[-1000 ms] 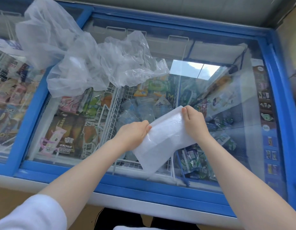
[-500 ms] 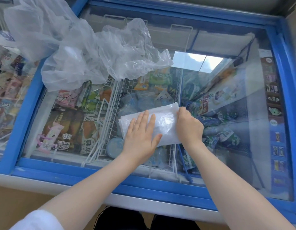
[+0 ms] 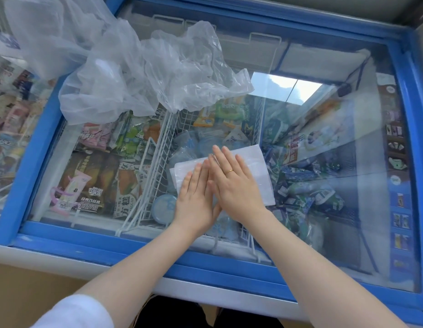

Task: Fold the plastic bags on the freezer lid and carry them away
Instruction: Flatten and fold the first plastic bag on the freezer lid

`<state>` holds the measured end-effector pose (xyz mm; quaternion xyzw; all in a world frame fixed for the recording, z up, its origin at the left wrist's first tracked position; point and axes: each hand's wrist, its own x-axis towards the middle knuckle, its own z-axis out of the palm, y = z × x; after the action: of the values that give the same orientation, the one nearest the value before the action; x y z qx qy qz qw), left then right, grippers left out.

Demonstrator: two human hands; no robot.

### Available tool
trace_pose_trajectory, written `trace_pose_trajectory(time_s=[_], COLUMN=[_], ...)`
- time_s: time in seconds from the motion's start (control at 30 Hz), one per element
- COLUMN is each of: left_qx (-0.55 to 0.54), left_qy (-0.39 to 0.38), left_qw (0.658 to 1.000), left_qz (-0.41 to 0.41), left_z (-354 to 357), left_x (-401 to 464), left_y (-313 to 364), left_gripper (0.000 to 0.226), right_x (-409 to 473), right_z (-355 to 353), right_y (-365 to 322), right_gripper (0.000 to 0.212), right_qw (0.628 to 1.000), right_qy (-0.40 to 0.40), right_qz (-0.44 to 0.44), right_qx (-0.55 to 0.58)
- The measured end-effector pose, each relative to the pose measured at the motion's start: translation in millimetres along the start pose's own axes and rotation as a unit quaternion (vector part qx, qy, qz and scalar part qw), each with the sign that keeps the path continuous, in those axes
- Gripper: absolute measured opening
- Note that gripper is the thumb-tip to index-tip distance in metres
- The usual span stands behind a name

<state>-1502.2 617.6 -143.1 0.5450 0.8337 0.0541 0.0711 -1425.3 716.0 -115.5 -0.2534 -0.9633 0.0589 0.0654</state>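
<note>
A folded white plastic bag (image 3: 257, 166) lies flat on the glass freezer lid (image 3: 336, 197), near its middle. My left hand (image 3: 196, 197) rests palm down on the bag's left part, fingers straight. My right hand (image 3: 236, 183), wearing a ring, lies flat on the bag's middle, its fingers crossing over the left hand's fingertips. Neither hand grips the bag. A heap of crumpled clear plastic bags (image 3: 139, 74) sits loose on the lid at the upper left, apart from both hands.
The lid has a blue frame (image 3: 134, 247) all around, with a second glass panel (image 3: 9, 129) to the left. Packaged ice creams and white wire baskets show under the glass. The freezer's front edge runs just before my body.
The bag was held up between both hands, then laid on the glass. My right hand has let go of its right edge and moved onto its middle, flat beside the left.
</note>
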Motion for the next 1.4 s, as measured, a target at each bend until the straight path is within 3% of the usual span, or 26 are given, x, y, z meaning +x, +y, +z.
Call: trace_pose_trajectory(time_s=[0.1, 0.27, 0.47, 0.63, 0.7, 0.87, 1.27, 1.4], left_qx=[-0.008, 0.003, 0.001, 0.006, 0.008, 0.021, -0.021, 0.006], left_qy=[0.001, 0.014, 0.009, 0.055, 0.077, 0.006, -0.026, -0.055], left_qw=[0.999, 1.0, 1.0, 0.998, 0.997, 0.996, 0.996, 0.998], left_qz=[-0.031, -0.012, 0.008, -0.012, 0.021, 0.091, 0.081, 0.024], left_z=[1, 8, 5, -20, -24, -7, -10, -15], left_x=[-4, -9, -14, 7, 21, 27, 27, 16], left_y=[2, -2, -6, 2, 8, 1, -9, -22], left_gripper=[0.066, 0.071, 0.077, 0.057, 0.051, 0.072, 0.076, 0.104], right_x=[-3, -5, -14, -13, -12, -18, -18, -19], right_z=[15, 16, 11, 9, 4, 9, 11, 7], right_y=[6, 16, 41, 47, 42, 37, 46, 53], right_gripper=[0.058, 0.056, 0.067, 0.069, 0.066, 0.058, 0.071, 0.076], right_qw=[0.997, 0.997, 0.99, 0.987, 0.989, 0.997, 0.991, 0.985], right_qy=[-0.075, -0.069, -0.078, -0.095, -0.079, -0.049, -0.088, -0.102], right_qz=[0.0, -0.021, 0.109, 0.122, 0.115, 0.042, 0.097, 0.137], right_qx=[-0.006, -0.027, -0.046, -0.031, -0.056, -0.05, -0.009, -0.026])
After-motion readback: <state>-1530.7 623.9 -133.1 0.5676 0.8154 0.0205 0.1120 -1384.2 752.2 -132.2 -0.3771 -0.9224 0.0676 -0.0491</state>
